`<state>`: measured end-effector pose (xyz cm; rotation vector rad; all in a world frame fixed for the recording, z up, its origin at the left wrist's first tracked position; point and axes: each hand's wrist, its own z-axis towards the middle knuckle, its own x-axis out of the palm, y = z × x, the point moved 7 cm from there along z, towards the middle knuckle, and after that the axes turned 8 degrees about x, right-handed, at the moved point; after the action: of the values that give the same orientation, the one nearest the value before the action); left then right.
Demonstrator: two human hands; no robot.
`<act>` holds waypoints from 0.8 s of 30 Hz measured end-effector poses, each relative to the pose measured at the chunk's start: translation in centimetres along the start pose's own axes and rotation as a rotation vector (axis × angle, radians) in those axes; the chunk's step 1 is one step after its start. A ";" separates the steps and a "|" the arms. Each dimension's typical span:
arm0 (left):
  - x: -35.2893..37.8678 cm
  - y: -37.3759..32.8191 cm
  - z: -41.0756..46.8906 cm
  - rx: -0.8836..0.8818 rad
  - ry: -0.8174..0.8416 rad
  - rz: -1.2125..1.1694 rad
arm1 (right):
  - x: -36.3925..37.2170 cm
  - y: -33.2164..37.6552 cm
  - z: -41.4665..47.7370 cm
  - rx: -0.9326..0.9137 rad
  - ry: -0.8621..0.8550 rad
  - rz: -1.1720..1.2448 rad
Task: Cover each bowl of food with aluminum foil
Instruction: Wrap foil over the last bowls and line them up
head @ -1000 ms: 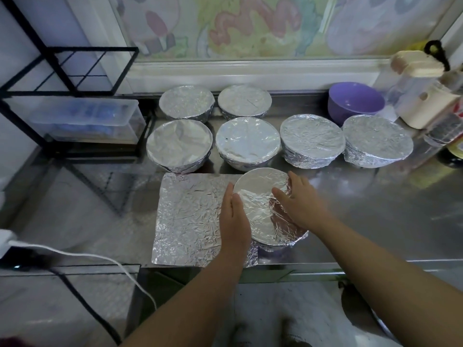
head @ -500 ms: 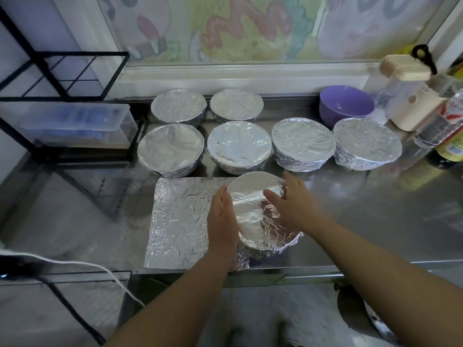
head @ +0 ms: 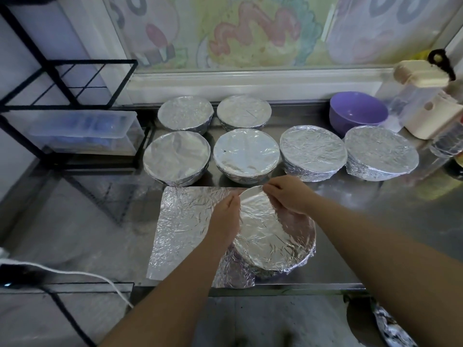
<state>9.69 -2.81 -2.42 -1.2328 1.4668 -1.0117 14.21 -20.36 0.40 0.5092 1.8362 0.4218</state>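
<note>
Foil [head: 265, 234] being crimped over front bowl [head: 297, 265]; left hand [head: 224, 221] presses, fingers together, right hand [head: 288, 196] pinches far rim. Next, likely: tuck loose left flap down.

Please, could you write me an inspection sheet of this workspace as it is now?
Surface: steel counter, shiny.
Job's things: six covered bowls at the back; near bowl foil-topped, overlapping the flat foil sheet.
Clutter: purple bowl, uncovered; cream-lidded containers at far right.
Hands: left hand presses the near bowl's left side; right hand curls its fingers over the far rim.
Cables: white cable at lower left, apart from the foil.
Surroundings: black rack holding a clear box; painted panel behind.
</note>
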 end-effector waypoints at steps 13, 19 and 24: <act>-2.7 -0.4 0.4 0.035 -0.027 0.091 | -1.6 -3.0 -2.2 0.194 -0.172 -0.038; -3.6 3.4 -2.5 -0.227 -0.027 -0.210 | 1.5 2.3 -5.8 0.057 0.052 -0.330; -3.1 4.3 -4.2 -0.339 0.073 -0.304 | 3.8 2.8 -4.7 0.118 0.187 -0.447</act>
<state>4.85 0.98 -5.19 -1.7184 1.5831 -1.0414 9.05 -16.15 0.29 0.1286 2.0941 0.0577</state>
